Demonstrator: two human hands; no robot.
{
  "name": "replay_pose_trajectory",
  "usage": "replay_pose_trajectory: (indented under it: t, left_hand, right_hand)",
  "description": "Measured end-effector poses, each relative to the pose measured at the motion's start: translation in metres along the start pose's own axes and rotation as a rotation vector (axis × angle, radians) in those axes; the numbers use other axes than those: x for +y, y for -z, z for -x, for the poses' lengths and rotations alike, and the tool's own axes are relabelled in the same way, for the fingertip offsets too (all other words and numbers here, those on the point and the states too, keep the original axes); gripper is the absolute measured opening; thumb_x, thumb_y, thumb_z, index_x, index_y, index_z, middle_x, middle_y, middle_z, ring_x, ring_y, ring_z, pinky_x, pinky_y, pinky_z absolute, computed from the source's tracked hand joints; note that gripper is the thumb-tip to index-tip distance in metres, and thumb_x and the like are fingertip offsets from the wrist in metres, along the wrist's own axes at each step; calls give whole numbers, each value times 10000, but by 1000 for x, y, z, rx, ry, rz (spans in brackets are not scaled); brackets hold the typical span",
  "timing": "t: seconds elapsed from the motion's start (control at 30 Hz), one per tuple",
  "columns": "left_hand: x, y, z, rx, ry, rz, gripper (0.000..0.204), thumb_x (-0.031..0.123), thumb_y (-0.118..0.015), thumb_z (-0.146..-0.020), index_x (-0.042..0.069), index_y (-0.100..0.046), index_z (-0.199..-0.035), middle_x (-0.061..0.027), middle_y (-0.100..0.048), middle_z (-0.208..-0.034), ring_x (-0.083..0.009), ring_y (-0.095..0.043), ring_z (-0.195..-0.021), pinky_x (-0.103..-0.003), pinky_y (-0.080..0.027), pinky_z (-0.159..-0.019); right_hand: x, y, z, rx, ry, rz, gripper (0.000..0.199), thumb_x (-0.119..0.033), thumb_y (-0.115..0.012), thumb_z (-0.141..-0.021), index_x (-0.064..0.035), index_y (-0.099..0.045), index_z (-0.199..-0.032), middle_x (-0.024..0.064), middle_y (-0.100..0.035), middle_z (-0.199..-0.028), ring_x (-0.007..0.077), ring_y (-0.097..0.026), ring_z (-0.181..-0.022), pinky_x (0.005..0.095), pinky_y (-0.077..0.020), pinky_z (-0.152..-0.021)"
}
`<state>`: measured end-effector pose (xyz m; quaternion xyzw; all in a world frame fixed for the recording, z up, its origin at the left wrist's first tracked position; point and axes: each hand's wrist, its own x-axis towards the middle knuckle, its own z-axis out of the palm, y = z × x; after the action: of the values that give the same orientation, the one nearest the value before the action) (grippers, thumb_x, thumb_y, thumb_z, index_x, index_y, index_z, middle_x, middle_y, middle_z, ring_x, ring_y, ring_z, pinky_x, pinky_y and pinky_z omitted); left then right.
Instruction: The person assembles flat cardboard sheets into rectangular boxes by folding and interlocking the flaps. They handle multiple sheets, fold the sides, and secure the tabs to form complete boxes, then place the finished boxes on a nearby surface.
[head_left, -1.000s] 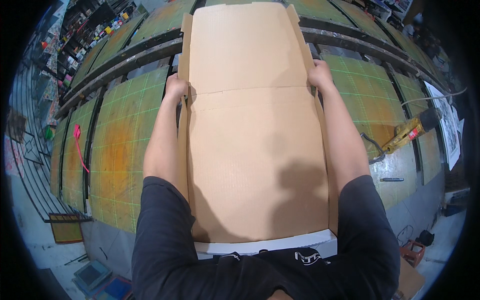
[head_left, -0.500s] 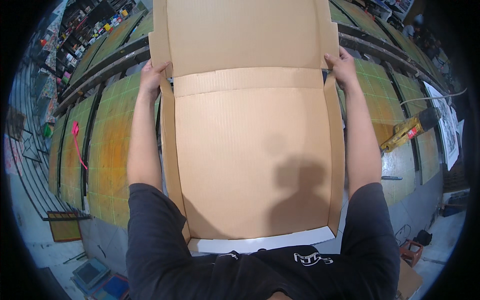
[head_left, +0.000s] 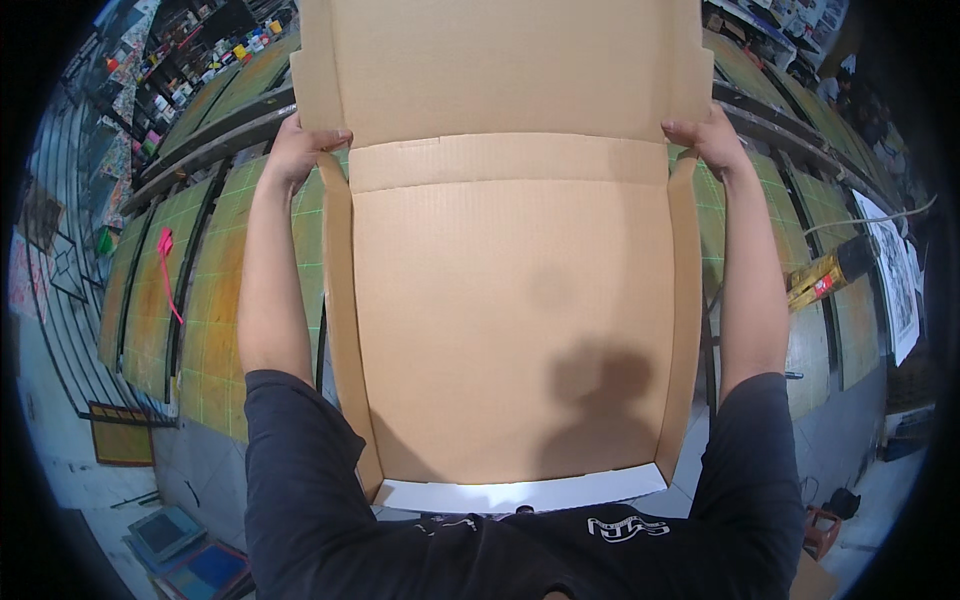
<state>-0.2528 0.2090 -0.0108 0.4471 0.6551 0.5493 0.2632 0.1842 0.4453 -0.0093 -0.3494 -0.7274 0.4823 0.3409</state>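
A large flat cardboard box (head_left: 510, 290), brown inside with a white front edge, lies open in front of me. Its lid (head_left: 520, 70) is raised at the far side, joined by a creased strip. My left hand (head_left: 297, 150) grips the lid's left side flap near the fold, thumb on the inner face. At the matching right corner, my right hand (head_left: 716, 140) pinches the right side flap, thumb inward. Most fingers of both hands are hidden behind the cardboard. The box's low side walls stand up on the left and right.
Long tables with green-lined yellowish boards (head_left: 225, 300) run on both sides. A yellow and black power tool (head_left: 828, 276) with a cord lies at the right, near printed sheets (head_left: 895, 270). A pink object (head_left: 167, 265) rests at the left; bottles and jars crowd the far left.
Both hands have moved apart, and the lid's side flaps are spread wider. The box looks slightly wider at its far end. My view has shifted a little.
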Motion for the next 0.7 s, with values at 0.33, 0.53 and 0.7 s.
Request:
replay_pose_trajectory:
  t: [0.33,0.53,0.7]
  left_hand:
    - [-36,-3,21,15,135,143,268,36,-652,-773,1,-601,-1033,-96,-658,-958,-192,-618,-881,-321,-481,-774]
    - [-117,-19,15,107,402,636,250,-11,-533,-792,-55,-516,-1038,-142,-604,-873,-227,-621,-768,-348,-527,-640]
    - [-108,-41,20,144,354,599,209,-7,-512,-776,-101,-522,-962,-148,-594,-837,-223,-611,-663,-357,-514,-574]
  right_hand:
    - [41,-3,13,59,63,50,339,-107,-711,-760,9,-585,-1053,97,-661,-928,184,-633,-821,310,-491,-707]
    - [45,-22,10,89,52,-7,302,-103,-697,-777,26,-583,-1025,122,-659,-909,202,-637,-828,322,-495,-719]
    - [51,-24,27,104,31,-107,313,-84,-676,-788,39,-566,-1054,137,-656,-940,215,-642,-845,329,-501,-740]
